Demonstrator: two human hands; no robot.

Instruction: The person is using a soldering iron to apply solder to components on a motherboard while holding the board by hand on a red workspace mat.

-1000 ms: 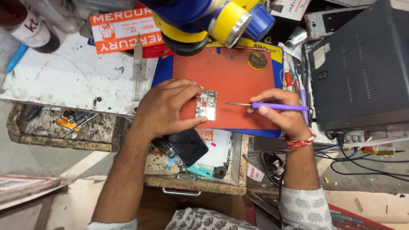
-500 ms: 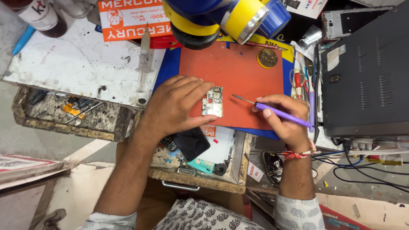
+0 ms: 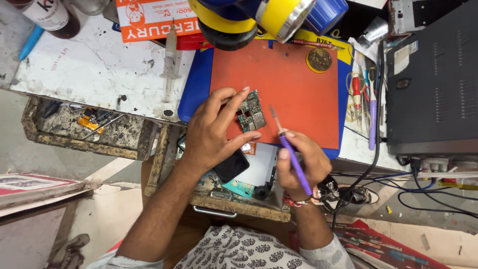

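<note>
Left hand (image 3: 211, 132): pinches board (image 3: 250, 111) at mat's (image 3: 298, 94) near edge, steadying it.
Right hand (image 3: 301, 162): grips purple tool (image 3: 291, 152), tip angled toward board.

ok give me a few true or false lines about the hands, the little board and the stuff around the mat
1. The left hand holds a small circuit board over the red mat. True.
2. The right hand holds a yellow screwdriver. False: it grips a purple-handled tool with a thin metal tip.
3. The tool's tip is pressed onto the board. False: the tip stands a little to the right of it, apart.
4. A syringe lies on the white surface left of the mat. True.
5. A round tin sits at the mat's upper right corner. True.
6. A dark phone lies on the red mat. False: the phone lies below the mat, by the left wrist.
</note>
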